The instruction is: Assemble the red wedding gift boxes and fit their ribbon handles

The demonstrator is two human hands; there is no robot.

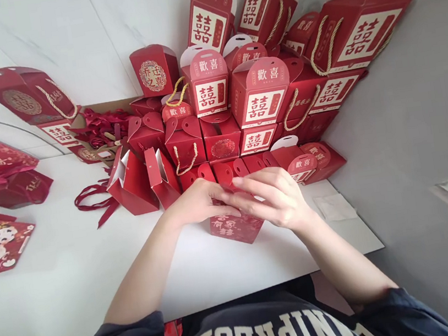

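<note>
A small red gift box (236, 228) with pale Chinese characters on its front stands on the white table, close in front of me. My left hand (205, 199) grips its upper left side, with the thumb along the top edge. From the right, my right hand (271, 194) reaches over the top, its bent fingers meeting the left fingers at the box's closing flaps. The fingers cover most of the top, so how the flaps lie is hidden. Just behind the hands sits a row of red boxes (229, 171) with rounded, holed flaps.
Stacked red boxes (258, 102) with rope handles line the wall. Two open red boxes (132, 183) stand at left beside a loose dark red ribbon (95, 200). A cardboard carton (104, 146) holds more ribbon. Further boxes (0, 238) lie far left; a white tissue (335, 207) lies right.
</note>
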